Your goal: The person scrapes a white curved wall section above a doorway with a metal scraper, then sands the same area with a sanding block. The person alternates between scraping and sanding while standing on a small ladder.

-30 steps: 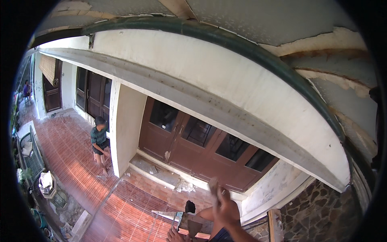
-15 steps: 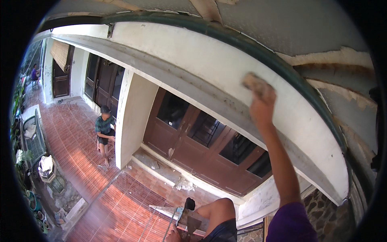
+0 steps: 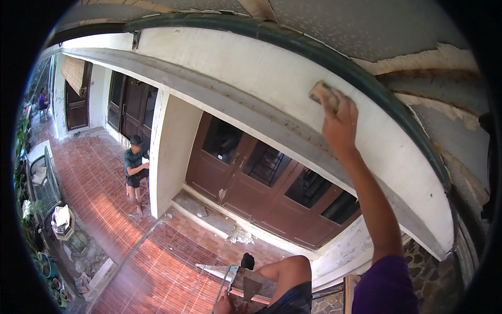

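Head view: right hand grips sanding block against wall; left hand half cut off, grip unclear.

No packages, labels, signs or screens visible anywhere in view.

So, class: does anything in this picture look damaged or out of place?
Yes. The ceiling edge beside the green fascia is broken and ragged, its layers peeling. Debris lies scattered on the step by the brown doors.

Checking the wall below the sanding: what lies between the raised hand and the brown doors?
In the head view, white fascia wall and a grey ledge separate right hand from doors.
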Tool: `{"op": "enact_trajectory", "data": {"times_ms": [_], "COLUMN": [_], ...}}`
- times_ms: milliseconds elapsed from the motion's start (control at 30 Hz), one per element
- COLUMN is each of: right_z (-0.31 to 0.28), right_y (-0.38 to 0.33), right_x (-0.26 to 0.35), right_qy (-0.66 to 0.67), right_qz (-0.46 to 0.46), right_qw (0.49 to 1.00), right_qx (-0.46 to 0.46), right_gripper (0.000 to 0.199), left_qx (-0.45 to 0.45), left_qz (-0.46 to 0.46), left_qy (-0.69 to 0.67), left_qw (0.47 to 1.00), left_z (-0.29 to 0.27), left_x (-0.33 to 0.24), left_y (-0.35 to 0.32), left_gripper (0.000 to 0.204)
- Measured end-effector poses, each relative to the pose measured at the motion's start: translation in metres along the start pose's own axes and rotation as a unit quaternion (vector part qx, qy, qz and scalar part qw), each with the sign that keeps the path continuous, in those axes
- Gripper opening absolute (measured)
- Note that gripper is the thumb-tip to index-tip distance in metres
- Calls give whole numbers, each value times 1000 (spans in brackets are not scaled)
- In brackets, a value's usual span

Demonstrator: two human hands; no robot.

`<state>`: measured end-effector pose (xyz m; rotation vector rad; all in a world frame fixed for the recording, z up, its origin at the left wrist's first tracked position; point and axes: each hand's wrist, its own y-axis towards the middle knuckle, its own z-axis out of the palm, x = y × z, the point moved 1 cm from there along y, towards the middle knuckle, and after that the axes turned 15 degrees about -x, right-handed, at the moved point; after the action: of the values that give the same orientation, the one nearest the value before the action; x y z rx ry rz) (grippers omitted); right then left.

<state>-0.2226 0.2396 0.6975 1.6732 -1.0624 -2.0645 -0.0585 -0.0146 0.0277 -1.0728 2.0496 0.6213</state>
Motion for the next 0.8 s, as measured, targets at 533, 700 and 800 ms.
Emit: {"op": "enact_trajectory", "data": {"times_ms": [533,700,800], "right_z": [6,4,5], "right_y": [7,13,14], "right_x": [-21,-21,-19], "right_qy": [108,81,85], "right_qz": [-20,-32,-6], "right_qw": [994,995,996], "right_qx": [-21,-39,-35], "right_gripper": [49,42,40], "left_qx": [-66,-4,-29], "left_qz": [0,-22,-25], "left_qy": [-15,20,-11], "left_qw": [998,1000,999], "left_z": [50,43,27], "left_x": [37,31,18], "left_y": [-1,-1,0], "left_gripper": [87,80,79]}}
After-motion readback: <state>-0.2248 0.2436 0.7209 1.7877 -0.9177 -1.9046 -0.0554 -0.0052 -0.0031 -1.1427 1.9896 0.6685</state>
